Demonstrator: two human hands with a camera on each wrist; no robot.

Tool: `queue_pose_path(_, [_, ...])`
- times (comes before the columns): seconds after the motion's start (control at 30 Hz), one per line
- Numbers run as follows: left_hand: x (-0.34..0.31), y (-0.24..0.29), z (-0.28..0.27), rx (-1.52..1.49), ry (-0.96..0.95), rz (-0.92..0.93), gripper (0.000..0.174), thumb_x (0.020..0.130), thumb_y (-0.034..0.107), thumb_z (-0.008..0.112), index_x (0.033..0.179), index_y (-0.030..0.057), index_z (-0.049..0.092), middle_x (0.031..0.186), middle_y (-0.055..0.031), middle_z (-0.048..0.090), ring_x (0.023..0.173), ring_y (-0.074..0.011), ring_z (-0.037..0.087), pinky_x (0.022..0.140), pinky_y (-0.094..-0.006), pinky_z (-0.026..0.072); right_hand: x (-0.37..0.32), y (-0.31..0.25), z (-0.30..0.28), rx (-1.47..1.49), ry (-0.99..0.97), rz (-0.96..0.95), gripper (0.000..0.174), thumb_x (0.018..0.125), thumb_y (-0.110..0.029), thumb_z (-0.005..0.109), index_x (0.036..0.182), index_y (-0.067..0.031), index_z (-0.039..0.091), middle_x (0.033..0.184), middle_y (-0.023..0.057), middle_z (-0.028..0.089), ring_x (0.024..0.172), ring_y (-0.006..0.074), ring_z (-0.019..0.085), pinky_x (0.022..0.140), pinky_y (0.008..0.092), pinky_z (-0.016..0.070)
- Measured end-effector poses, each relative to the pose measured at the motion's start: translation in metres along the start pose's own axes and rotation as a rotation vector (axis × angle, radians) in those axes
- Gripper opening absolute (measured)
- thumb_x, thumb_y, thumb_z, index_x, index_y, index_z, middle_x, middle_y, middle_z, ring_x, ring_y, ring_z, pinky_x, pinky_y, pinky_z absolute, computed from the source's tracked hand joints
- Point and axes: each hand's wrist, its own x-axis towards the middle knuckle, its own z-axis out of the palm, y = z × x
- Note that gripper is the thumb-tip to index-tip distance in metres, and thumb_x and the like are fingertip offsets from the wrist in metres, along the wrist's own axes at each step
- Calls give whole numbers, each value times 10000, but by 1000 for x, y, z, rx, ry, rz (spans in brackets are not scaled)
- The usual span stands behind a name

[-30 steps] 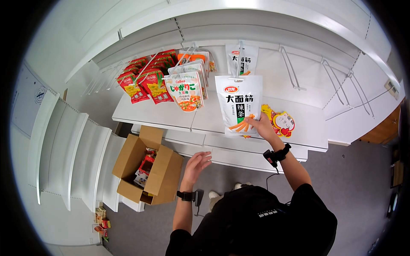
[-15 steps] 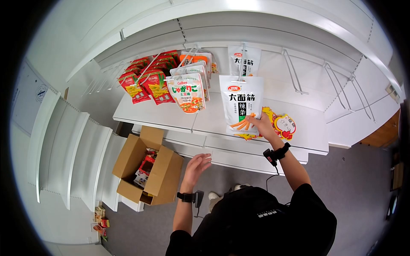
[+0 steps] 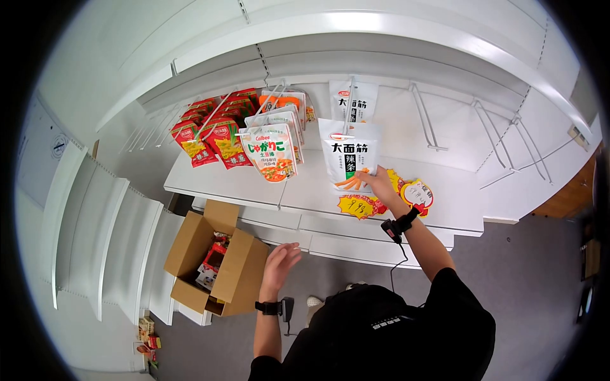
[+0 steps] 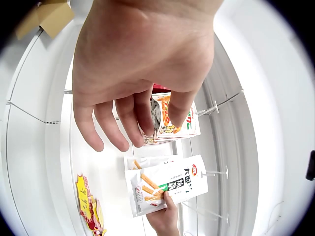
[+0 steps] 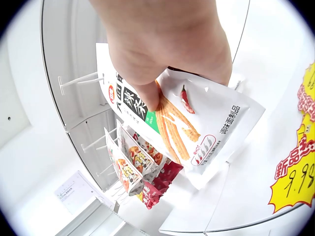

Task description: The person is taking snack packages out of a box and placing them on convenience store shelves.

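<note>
My right hand [image 3: 379, 184] grips the lower right part of a white snack pouch [image 3: 333, 166] with carrot-orange sticks printed on it. The thumb lies across its front and the fingers go behind, as the right wrist view shows. The pouch's top is at the front end of a wire display hook [image 3: 351, 114]. Farther back on that hook hangs a matching white pouch [image 3: 363, 109]. My left hand [image 3: 279, 265] hovers in front of the lower shelves, fingers loosely bent, holding nothing. In the left wrist view its fingers [image 4: 130, 123] hang apart with no object between them.
Calbee pouches [image 3: 270, 162] and red snack bags [image 3: 227, 143] hang left of the white pouches. Bare hooks [image 3: 424, 117] project on the right. Yellow price signs [image 3: 359, 206] lie on the shelf [image 3: 222, 190]. An open cardboard box [image 3: 244, 273] with packets stands lower left.
The gripped pouch has shifted back a little along the hook, and more of the yellow price sign shows below it. The head view has tilted slightly. My left hand stays empty.
</note>
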Motion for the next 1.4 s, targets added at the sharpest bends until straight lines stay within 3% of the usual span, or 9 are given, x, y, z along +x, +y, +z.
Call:
queue_pose_path(0.3, [-7, 2, -2, 63, 29, 29, 309, 922, 230, 520, 1153, 26, 532, 1238, -166, 546, 1129, -274, 541, 967, -440, 426, 31, 20, -5, 105, -1, -73, 277, 823, -194, 683, 1018, -11, 614, 929, 41, 659, 787, 100, 577, 637, 249, 443])
queue_pose_path(0.5, [-10, 2, -2, 60, 44, 28, 318, 921, 248, 525, 1160, 38, 531, 1239, -150, 543, 1127, -267, 536, 968, -441, 423, 50, 23, -12, 69, 8, -47, 297, 817, -201, 687, 1035, -16, 609, 932, 39, 656, 787, 98, 576, 639, 247, 442])
queue_pose_path(0.6, [-11, 2, -3, 8, 64, 24, 286, 930, 191, 513, 1150, 10, 530, 1242, -180, 540, 1134, -285, 532, 974, -440, 418, 59, 25, -13, 78, 19, -57, 296, 814, -207, 690, 1031, -23, 609, 930, 37, 653, 790, 99, 577, 636, 247, 443])
queue_pose_path(0.7, [-12, 2, -4, 62, 59, 34, 334, 914, 262, 536, 1164, 40, 528, 1234, -145, 544, 1113, -257, 541, 968, -439, 423, 69, 27, -16, 94, 19, -58, 318, 792, -217, 703, 1026, -21, 615, 907, 49, 653, 774, 108, 578, 633, 257, 448])
queue_pose_path(1.0, [-17, 5, -3, 45, 57, 56, 323, 915, 257, 537, 1160, 45, 536, 1227, -144, 551, 1108, -260, 546, 964, -440, 427, 93, 26, -20, 44, 58, -26, 278, 812, -203, 689, 1019, -33, 615, 935, 51, 651, 796, 119, 589, 630, 259, 460])
queue_pose_path(1.2, [-18, 2, -7, 35, 71, 59, 302, 922, 244, 528, 1151, 48, 549, 1216, -137, 564, 1102, -255, 552, 962, -440, 428, 115, 29, -23, 99, 100, -76, 323, 784, -211, 711, 1002, 5, 609, 886, 57, 657, 722, 113, 586, 583, 244, 453])
queue_pose_path(1.4, [-20, 3, -8, 38, 84, 57, 305, 920, 258, 531, 1144, 53, 556, 1218, -130, 567, 1103, -252, 552, 960, -434, 430, 135, 30, -32, 21, 133, -33, 316, 785, -184, 699, 1000, 30, 611, 908, 76, 658, 772, 133, 599, 606, 264, 471])
